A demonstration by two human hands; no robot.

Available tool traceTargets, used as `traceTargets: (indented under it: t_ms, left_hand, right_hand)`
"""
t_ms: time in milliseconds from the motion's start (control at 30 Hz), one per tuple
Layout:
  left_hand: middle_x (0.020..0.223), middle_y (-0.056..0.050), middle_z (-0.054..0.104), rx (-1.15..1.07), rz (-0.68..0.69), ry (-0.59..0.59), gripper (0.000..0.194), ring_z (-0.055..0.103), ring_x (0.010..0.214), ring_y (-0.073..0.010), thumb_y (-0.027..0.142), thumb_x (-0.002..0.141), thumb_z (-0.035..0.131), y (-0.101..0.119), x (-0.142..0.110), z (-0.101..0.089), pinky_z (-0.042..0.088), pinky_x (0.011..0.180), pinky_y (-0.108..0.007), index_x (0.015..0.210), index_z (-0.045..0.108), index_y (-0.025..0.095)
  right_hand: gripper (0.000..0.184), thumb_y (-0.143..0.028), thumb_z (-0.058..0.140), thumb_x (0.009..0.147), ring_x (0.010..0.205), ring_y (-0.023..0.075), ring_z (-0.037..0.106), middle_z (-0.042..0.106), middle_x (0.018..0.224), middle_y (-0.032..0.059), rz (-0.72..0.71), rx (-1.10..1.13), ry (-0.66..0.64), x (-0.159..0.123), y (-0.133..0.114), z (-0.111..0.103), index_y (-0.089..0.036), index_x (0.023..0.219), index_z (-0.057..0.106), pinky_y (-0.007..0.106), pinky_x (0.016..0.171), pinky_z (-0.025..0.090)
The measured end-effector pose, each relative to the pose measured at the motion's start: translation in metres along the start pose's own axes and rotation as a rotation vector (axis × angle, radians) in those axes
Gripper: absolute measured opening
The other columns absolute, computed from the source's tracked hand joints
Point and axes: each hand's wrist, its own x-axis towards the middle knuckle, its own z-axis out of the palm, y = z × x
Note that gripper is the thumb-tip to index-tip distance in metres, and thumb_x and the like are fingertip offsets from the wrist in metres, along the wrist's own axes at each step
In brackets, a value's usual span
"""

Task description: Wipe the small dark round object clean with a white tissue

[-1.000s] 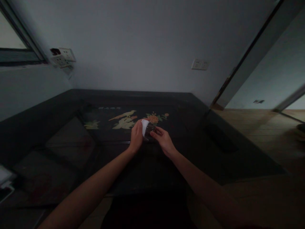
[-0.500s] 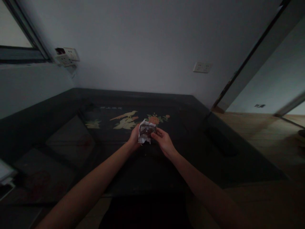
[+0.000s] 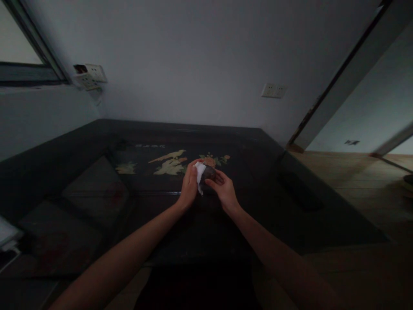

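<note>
Over the middle of the dark table, my two hands meet around a small, dark, rounded object (image 3: 209, 173) with a glassy look; its exact kind is too dim to tell. My right hand (image 3: 225, 187) is closed on its right side, thumb in front and fingers behind. A crumpled white tissue (image 3: 199, 171) lies against the object's left side. My left hand (image 3: 189, 185) presses that tissue to the object, fingers together and upright. Part of the object is hidden under the tissue and the fingers.
The glossy dark table (image 3: 206, 241) bears a painted bird (image 3: 167, 156) and flowers. A dark oblong thing (image 3: 301, 191) lies at the right. Something white (image 3: 9, 230) stands at the left edge. Wall sockets (image 3: 273, 91) sit behind the table, with wooden floor (image 3: 342, 172) at the right.
My left hand has come up and round to the left side of the object, folding the tissue over it. The object has turned and shifted slightly right in my right hand.
</note>
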Motion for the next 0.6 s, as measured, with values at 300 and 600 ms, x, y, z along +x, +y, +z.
traceTargets:
  t_ms: [300,600]
  left_hand:
    - [0.088,-0.010,0.073,-0.429,-0.542,-0.124,0.031,0.068,0.087,-0.0233,0.036,0.085,0.048,0.009,0.025,-0.008,0.052,0.081,-0.033,0.091,0.068,0.012]
    - [0.083,-0.009,0.074,-0.399,-0.472,0.010,0.031,0.069,0.081,-0.0214,0.036,0.085,0.050,0.003,0.020,-0.005,0.054,0.073,-0.030,0.089,0.069,0.012]
  right_hand:
    - [0.056,-0.026,0.084,0.054,0.104,0.0247,0.065,0.070,0.110,0.0099,0.011,0.002,-0.094,-0.003,-0.002,0.002,-0.018,0.105,0.064,0.041,0.099,0.048]
    - [0.064,-0.034,0.082,0.059,0.102,0.0250,0.066,0.064,0.120,0.0105,0.048,-0.041,-0.054,-0.007,0.000,0.003,-0.019,0.117,0.059,0.040,0.093,0.052]
